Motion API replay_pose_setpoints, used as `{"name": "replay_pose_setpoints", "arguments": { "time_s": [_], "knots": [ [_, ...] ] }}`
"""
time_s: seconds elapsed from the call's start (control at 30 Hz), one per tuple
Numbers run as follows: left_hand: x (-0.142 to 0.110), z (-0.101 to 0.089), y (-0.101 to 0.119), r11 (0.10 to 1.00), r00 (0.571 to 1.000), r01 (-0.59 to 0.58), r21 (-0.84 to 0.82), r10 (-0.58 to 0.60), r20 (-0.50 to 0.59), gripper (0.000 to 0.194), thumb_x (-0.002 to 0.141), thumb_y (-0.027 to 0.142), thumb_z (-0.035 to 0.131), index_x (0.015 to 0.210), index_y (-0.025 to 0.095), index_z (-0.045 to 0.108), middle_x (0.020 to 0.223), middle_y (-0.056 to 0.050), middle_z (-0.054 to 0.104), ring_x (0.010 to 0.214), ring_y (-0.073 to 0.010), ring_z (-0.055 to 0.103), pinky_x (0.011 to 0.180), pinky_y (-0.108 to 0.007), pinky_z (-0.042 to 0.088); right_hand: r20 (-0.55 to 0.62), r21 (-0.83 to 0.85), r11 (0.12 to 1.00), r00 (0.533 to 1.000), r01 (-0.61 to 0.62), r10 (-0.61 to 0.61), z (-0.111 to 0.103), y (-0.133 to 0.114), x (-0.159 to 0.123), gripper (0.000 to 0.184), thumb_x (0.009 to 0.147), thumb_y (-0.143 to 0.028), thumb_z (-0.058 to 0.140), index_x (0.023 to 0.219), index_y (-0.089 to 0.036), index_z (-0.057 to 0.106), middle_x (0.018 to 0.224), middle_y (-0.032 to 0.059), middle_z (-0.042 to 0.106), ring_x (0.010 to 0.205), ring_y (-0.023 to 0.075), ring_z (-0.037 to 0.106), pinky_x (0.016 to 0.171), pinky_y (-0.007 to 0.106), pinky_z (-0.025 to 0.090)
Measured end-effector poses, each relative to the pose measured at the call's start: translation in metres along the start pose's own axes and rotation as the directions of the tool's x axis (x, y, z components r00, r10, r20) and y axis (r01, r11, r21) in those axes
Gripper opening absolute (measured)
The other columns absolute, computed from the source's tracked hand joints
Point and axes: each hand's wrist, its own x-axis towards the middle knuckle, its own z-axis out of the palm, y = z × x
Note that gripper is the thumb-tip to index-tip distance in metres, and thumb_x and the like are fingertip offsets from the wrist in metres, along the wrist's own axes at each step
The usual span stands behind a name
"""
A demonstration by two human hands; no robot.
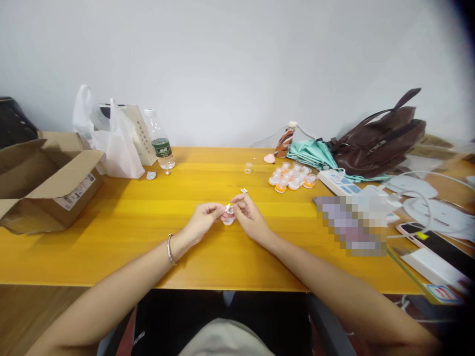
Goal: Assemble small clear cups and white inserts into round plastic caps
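Inside the near edge of the tabletop (pixel 260 278), the left hand (pixel 206 219) pinches a white openwork piece (pixel 229 210) at a clear, rounded container (pixel 228 222); the right hand (pixel 251 217) curls beside it, its grip unclear. Smooth tabletop runs leftward to a cardboard box (pixel 61 212); farther, clear-topped cups (pixel 294 179) cluster.

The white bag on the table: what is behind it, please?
Behind the white bag a beige package shows its right part, with dark writing; farther back is the wall. The bag covers the rest, so I cannot tell what else is there.
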Motion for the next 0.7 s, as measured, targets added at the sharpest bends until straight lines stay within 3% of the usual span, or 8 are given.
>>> {"name": "replay_pose_setpoints", "arguments": {
  "time_s": [0.2, 0.4, 0.47, 0.6, 0.7],
  "knots": [
    [0.001, -0.001, 0.003, 0.988, 0.996, -0.067, 0.136, 0.074, -0.049, 0.028, 0.070, 0.039, 0.065, 0.063, 0.012, 0.063, 0.061, -0.002, 0.061, 0.060, -0.0119, 0.053, 0.064, -0.024, 0.042, 0.015, -0.095, 0.994, 0.999, 0.046, -0.045, 0.000, -0.009, 0.000, 0.012, 0.079, -0.029, 0.055, 0.083, -0.020, 0.048, 0.071, -0.0010, 0.060, 0.065, 0.0113, 0.058, 0.062, 0.024, 0.045],
    [0.003, -0.001, -0.002, 0.943, 0.975, -0.181, 0.280, 0.209, -0.072, 0.022, 0.076, 0.033, 0.058, 0.066, 0.014, 0.062, 0.063, -0.001, 0.061, 0.062, -0.0124, 0.054, 0.065, -0.023, 0.043, 0.015, -0.351, 0.910, 0.973, 0.219, -0.229, -0.002, -0.021, -0.005, 0.005, 0.079, -0.023, 0.052, 0.080, -0.021, 0.056, 0.075, 0.0004, 0.059, 0.070, 0.0129, 0.054, 0.069, 0.027, 0.043],
    [0.003, 0.000, -0.004, 0.930, 0.969, -0.197, 0.310, 0.233, -0.083, 0.020, 0.077, 0.031, 0.056, 0.069, 0.014, 0.062, 0.066, -0.001, 0.062, 0.063, -0.0125, 0.055, 0.065, -0.023, 0.043, -0.006, -0.309, 0.935, 0.983, 0.174, -0.184, -0.001, -0.021, -0.004, 0.004, 0.078, -0.024, 0.052, 0.080, -0.021, 0.054, 0.072, -0.0004, 0.059, 0.067, 0.0124, 0.054, 0.066, 0.026, 0.042],
    [0.006, -0.005, -0.002, 0.920, 0.959, -0.192, 0.341, 0.249, -0.131, 0.019, 0.076, 0.030, 0.056, 0.069, 0.014, 0.063, 0.063, -0.001, 0.061, 0.062, -0.0122, 0.054, 0.064, -0.022, 0.042, -0.063, -0.063, 0.997, 0.997, -0.043, 0.039, 0.001, -0.012, 0.002, 0.007, 0.076, -0.026, 0.052, 0.078, -0.020, 0.049, 0.060, -0.0037, 0.055, 0.054, 0.0100, 0.051, 0.055, 0.023, 0.040],
    [0.010, -0.015, 0.002, 0.936, 0.944, -0.184, 0.301, 0.253, -0.211, 0.019, 0.075, 0.031, 0.057, 0.070, 0.013, 0.063, 0.061, 0.000, 0.059, 0.060, -0.0114, 0.053, 0.064, -0.022, 0.041, -0.135, -0.047, 0.998, 0.990, -0.045, 0.039, -0.008, -0.004, 0.010, 0.010, 0.075, -0.027, 0.053, 0.079, -0.019, 0.050, 0.061, -0.0040, 0.056, 0.056, 0.0093, 0.053, 0.058, 0.023, 0.042]
  ]
}}
